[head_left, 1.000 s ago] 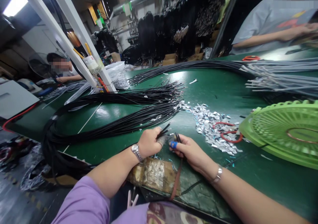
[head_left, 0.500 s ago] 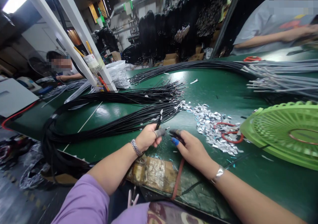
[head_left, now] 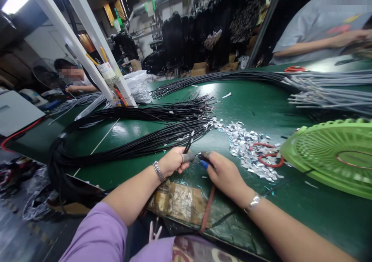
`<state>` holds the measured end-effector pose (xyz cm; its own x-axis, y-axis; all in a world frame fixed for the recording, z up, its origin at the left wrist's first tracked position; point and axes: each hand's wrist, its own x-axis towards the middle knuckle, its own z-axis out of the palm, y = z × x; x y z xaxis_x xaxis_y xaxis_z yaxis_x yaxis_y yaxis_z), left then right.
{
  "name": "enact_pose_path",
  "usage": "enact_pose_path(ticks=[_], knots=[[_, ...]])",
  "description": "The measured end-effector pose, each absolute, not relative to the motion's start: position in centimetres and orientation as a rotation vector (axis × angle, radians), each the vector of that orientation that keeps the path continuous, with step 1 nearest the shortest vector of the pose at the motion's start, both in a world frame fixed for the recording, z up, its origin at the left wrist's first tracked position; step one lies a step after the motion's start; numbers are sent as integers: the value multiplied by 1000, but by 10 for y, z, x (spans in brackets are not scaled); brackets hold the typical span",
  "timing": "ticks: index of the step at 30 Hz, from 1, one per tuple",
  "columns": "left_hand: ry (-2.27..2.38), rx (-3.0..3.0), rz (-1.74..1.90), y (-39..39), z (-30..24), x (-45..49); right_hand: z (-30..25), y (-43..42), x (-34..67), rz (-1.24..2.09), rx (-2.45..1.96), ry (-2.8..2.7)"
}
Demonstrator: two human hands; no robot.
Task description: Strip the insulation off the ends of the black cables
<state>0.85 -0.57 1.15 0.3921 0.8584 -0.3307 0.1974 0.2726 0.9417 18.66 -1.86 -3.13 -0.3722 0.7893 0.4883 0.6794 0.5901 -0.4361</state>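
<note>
My left hand (head_left: 174, 160), with a dark finger cover, is closed around a black cable (head_left: 188, 142). The upper part of the cable, with a white tip, sticks up past my thumb. Close against it, my right hand (head_left: 225, 173) pinches a slim dark tool (head_left: 201, 157) whose kind I cannot make out, as the fingers hide most of it. Blue wrapping shows on one of the right fingers. The tool's point meets the short end at the left fingertips. Behind both hands lies a bundle of black cables (head_left: 139, 148).
Silvery foil scraps (head_left: 247, 148) and red-handled scissors (head_left: 271, 163) lie right of the bundle. A green fan (head_left: 334, 153) stands at the right. Grey cables (head_left: 328, 89) lie farther back. One person (head_left: 305, 41) works across the table, another (head_left: 78, 82) at the far left.
My right hand has moved slightly left, bringing the tool against the left fingertips. The cable in my left hand has tilted a little to the right.
</note>
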Motion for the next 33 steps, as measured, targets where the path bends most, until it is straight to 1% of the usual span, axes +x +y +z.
enact_pose_path(ticks=[4, 8, 21, 25, 28, 33], knots=[[1026, 1185, 552, -2, 12, 4, -28, -18, 188, 306, -1097, -2158], [916, 1045, 540, 3, 9, -1, -28, -18, 188, 320, -1080, -2149], [806, 945, 476, 4, 5, -4, -33, -17, 186, 122, -999, -2153], [839, 953, 455, 5, 5, -4, -33, -18, 187, 143, -1020, -2168], [861, 981, 466, 4, 5, -2, -30, -19, 188, 321, -1036, -2119], [998, 1202, 632, -2, 7, 3, -20, -19, 184, 908, -1082, -1784]])
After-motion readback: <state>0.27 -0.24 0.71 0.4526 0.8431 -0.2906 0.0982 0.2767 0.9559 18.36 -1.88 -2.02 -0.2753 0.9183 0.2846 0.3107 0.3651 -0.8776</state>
